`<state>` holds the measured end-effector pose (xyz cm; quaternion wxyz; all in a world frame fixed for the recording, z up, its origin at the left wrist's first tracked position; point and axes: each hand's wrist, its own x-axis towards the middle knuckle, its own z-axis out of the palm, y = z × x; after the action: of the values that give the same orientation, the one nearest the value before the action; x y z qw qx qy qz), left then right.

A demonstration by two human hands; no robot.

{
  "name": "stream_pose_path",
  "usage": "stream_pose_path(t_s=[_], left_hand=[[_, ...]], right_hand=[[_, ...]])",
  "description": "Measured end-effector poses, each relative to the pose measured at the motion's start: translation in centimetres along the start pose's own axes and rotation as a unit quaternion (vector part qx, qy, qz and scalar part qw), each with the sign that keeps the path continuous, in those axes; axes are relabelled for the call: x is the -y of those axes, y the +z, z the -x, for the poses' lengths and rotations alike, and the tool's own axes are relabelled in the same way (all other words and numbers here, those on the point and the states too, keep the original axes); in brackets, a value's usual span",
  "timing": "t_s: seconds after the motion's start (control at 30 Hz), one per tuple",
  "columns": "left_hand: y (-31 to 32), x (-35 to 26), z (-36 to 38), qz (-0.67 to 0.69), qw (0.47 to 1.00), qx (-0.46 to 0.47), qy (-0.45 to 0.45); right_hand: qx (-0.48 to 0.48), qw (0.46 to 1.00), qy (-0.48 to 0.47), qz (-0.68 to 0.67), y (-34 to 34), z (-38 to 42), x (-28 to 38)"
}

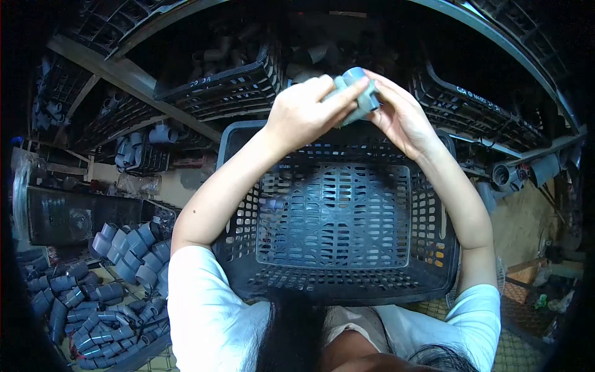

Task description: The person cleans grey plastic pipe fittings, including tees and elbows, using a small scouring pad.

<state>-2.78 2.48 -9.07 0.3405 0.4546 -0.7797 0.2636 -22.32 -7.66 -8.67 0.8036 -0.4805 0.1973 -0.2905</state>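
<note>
Both hands are raised over the far rim of a black plastic crate [334, 288], holding one small blue-grey pipe fitting [354, 75] between them. My left hand [304, 113] is closed round the fitting from the left, its thumb across the front. From the right, my right hand [398, 115] grips the same piece with its fingers, the palm partly turned up. Fingers cover much of the fitting, so its full shape is hidden. Inside the slotted crate, a small grey piece [273, 203] shows near the left wall.
Black crates with dark fittings stand on the shelf ahead, one at left [217, 84] and one at right [489, 108]. Many grey pipe fittings [133, 251] are piled at the lower left. Larger grey fittings [508, 178] sit at the right. A metal shelf beam [127, 74] crosses the upper left.
</note>
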Motion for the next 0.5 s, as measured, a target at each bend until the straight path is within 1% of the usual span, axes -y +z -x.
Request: stream_pose_path(t_s=[0.03,0.07,0.1,0.17,0.2,0.23,0.3,0.33,0.4,0.43,0.5], left_hand=[[0.1,0.3,0.1,-0.01,0.999,-0.004,-0.038],[0.1,0.6,0.2,-0.02,0.997,-0.008,-0.077],[0.2,0.8,0.5,-0.019,0.997,-0.008,-0.078],[0.4,1.2,0.9,-0.003,0.998,-0.007,-0.068],[0.2,0.8,0.8,0.011,0.999,-0.001,-0.053],[0.0,0.3,0.4,0.027,0.999,-0.001,-0.02],[-0.4,-0.4,-0.3,0.011,1.0,0.004,0.014],[-0.3,-0.3,-0.2,0.011,1.0,0.005,0.013],[0.1,0.3,-0.4,-0.014,0.999,-0.036,-0.025],[0.3,1.0,0.0,-0.029,0.998,-0.025,-0.043],[0.2,1.4,0.2,-0.035,0.998,-0.024,-0.05]], right_hand=[[0.017,0.999,0.026,-0.024,-0.1,-0.1,0.0],[0.038,0.999,0.031,-0.003,0.0,-0.2,0.4],[0.038,0.999,0.031,-0.002,0.3,-0.1,0.5],[0.006,0.993,-0.014,0.115,1.2,0.3,0.5],[0.008,0.997,-0.013,0.069,1.5,0.4,0.7],[0.007,0.998,-0.014,0.069,1.4,0.3,0.7],[0.01,0.998,0.003,0.058,0.8,0.2,0.7],[0.024,0.999,0.012,0.045,0.6,0.2,0.6],[0.022,0.999,0.012,0.046,0.4,0.0,0.2],[0.019,0.999,0.011,0.046,0.4,-0.1,0.2],[0.011,0.998,0.014,0.055,0.6,-0.2,0.5]])
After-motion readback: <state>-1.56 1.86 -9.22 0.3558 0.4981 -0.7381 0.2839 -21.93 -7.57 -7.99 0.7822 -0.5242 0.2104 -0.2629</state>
